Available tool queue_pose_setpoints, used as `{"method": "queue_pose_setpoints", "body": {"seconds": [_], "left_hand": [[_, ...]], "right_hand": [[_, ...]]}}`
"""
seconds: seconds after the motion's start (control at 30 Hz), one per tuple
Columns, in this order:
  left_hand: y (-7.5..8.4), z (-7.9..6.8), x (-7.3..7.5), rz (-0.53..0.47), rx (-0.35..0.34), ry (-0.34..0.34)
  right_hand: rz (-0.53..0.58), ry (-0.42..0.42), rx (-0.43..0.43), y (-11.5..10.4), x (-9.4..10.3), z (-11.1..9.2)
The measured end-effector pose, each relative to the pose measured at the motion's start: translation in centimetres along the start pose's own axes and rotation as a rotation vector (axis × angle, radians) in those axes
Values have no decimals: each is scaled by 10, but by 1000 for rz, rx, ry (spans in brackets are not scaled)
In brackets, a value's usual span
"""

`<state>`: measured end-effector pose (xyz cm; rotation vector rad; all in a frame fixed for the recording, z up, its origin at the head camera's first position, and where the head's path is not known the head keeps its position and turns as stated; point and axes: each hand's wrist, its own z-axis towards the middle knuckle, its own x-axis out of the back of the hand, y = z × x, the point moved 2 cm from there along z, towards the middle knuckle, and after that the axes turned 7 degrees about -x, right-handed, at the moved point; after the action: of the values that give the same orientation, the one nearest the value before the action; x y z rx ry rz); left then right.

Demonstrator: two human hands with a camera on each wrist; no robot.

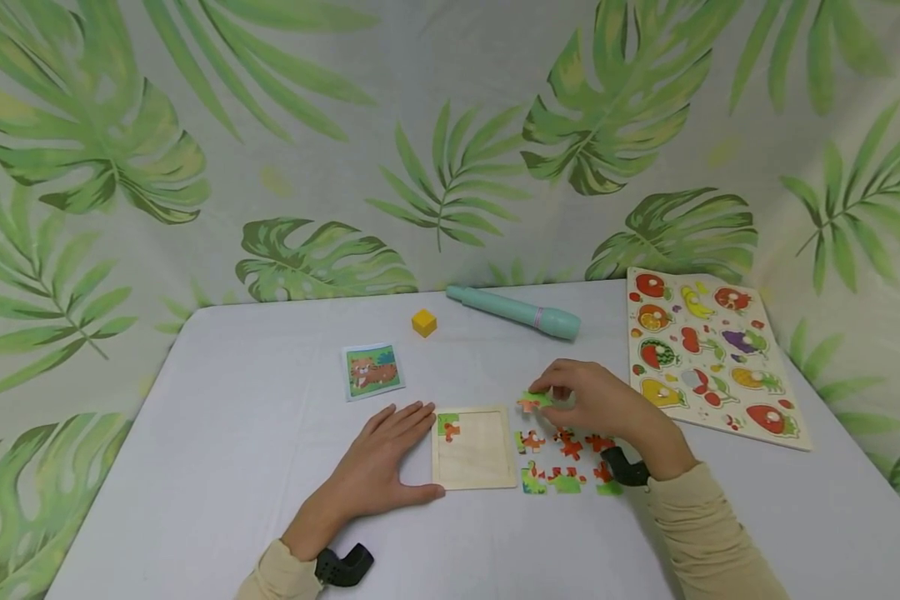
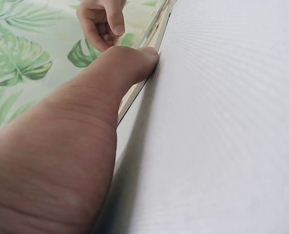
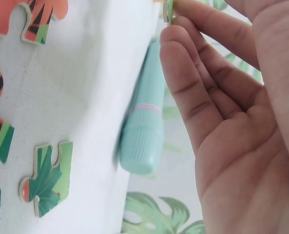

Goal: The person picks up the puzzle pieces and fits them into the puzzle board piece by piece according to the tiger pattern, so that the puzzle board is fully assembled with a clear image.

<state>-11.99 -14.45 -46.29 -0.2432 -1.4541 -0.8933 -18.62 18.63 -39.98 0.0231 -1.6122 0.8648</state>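
Head view: left hand point(image 1: 378, 471) straight-fingered against left edge of wooden puzzle tray point(image 1: 480, 467), floor mostly exposed; right hand point(image 1: 596, 400) pinches jigsaw piece point(image 1: 532, 402) beside top-right corner.

Soft, even light leaves a blurred shadow beside the left hand point(image 2: 73, 131).

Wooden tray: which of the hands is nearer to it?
Left: the left hand touches the wooden tray at its left side; the right hand is beyond the right side, pinching a puzzle piece.
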Motion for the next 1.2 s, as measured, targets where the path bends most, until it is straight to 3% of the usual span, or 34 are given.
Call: {"method": "queue_pose_setpoints", "body": {"seconds": [0.23,0.43,0.57,0.83,1.2], "left_hand": [[-1,0,0,1,-1,2],[-2,1,-4,-8,-10,10],[-1,1,-4,1,-4,5],[-1,-1,-1,12,0,2],[-1,0,-1,7,-5,6]], "right_hand": [[24,7,25,-6,-3,1],[10,-17,-7,-10,-3,0],[14,-8,39,-15,-3,1],[5,-16,98,-29,-3,9],[18,-75,91,-39,-11,25]]}}
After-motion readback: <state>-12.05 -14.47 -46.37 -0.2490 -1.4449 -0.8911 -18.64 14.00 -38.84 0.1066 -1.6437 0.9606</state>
